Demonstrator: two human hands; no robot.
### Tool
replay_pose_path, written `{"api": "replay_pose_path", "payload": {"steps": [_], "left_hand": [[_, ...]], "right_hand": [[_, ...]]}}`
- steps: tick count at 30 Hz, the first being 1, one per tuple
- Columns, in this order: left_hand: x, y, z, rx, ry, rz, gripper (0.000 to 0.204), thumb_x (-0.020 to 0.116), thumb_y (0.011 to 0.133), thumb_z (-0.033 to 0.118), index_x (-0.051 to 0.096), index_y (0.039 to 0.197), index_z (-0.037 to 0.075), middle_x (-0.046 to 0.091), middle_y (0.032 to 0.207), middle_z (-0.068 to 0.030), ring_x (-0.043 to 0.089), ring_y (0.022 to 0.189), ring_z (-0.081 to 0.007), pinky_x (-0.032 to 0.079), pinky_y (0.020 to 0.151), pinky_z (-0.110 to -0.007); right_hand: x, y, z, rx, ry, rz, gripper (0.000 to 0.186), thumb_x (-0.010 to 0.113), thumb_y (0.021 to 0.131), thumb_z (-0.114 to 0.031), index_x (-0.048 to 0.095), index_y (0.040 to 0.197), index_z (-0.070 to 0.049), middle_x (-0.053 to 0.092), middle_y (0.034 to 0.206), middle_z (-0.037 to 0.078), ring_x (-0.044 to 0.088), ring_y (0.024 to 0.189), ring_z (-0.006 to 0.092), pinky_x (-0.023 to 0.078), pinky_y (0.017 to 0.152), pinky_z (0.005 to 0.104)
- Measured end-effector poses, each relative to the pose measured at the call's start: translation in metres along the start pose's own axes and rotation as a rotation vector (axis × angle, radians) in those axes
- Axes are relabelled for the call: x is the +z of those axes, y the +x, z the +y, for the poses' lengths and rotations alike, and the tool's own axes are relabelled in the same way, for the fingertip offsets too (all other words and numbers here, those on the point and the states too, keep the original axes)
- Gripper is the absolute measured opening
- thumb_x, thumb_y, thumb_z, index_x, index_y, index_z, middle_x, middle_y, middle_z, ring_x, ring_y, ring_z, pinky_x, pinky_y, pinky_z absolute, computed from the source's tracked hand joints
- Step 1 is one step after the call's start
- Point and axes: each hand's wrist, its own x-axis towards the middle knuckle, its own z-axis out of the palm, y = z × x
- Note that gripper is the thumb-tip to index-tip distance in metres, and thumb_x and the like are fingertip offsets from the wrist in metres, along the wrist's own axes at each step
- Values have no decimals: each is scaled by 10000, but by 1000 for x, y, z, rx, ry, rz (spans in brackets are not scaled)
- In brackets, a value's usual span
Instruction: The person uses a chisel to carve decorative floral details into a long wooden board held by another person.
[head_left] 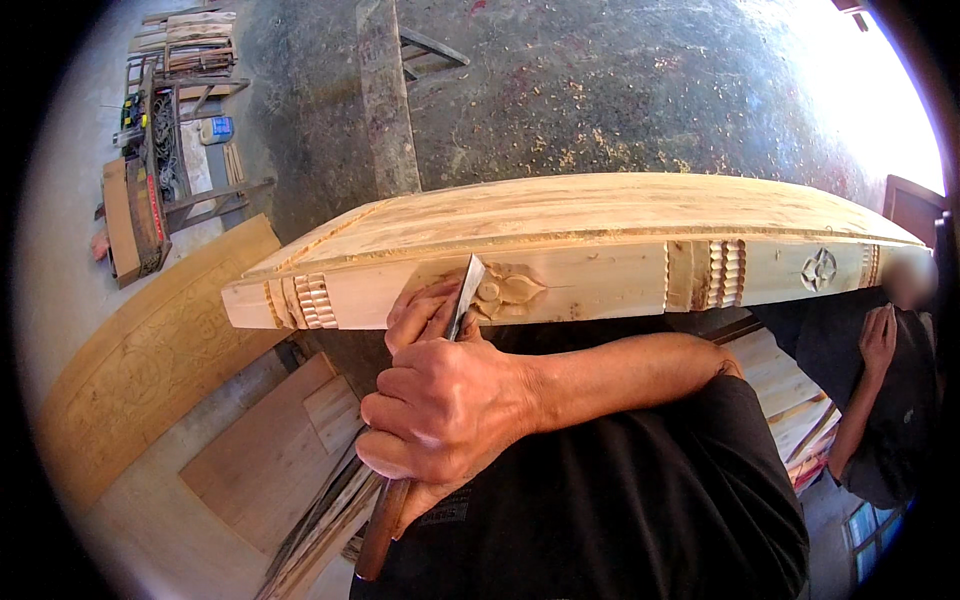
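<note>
My right hand (445, 400) is closed in a fist around the wooden handle of a chisel (377, 535), whose flat metal blade points up and away from me. My left hand (420, 312) sits just beyond it, fingers curled at the blade and against the board's edge; the right hand hides much of it. Beside the blade tip is a carved flower (507, 292) in relief on the near edge of a thick pale wooden panel (600, 210). Ribbed bands (725, 273) are cut into the same edge, and a second flower motif (818, 269) lies farther right.
Another person (870, 390) in dark clothes is close at the right. A carved curved board (150, 370) leans at left, near flat boards (265, 450) and thin wood strips (325, 530). A cluttered rack (165, 150) stands far left. Wood chips lie on the dark floor (560, 100).
</note>
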Motion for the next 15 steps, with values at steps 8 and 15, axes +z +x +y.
{"api": "replay_pose_path", "payload": {"steps": [8,15], "left_hand": [[-2,4,-3,20,-2,-16,339,866,764,160,815,1079,43,700,1059,-76,718,932,-291,575,926,-491],[-4,7,-5,38,-4,-23,342,869,766,167,814,1081,45,701,1059,-76,718,934,-293,574,924,-490]], "right_hand": [[0,0,-1,-6,-29,2,623,694,897,-664,478,723,-106,420,703,10,532,579,171,425,505,339],[4,-1,2,-2,2,0,643,698,903,-683,487,732,-99,425,699,13,531,574,181,430,498,345]]}}
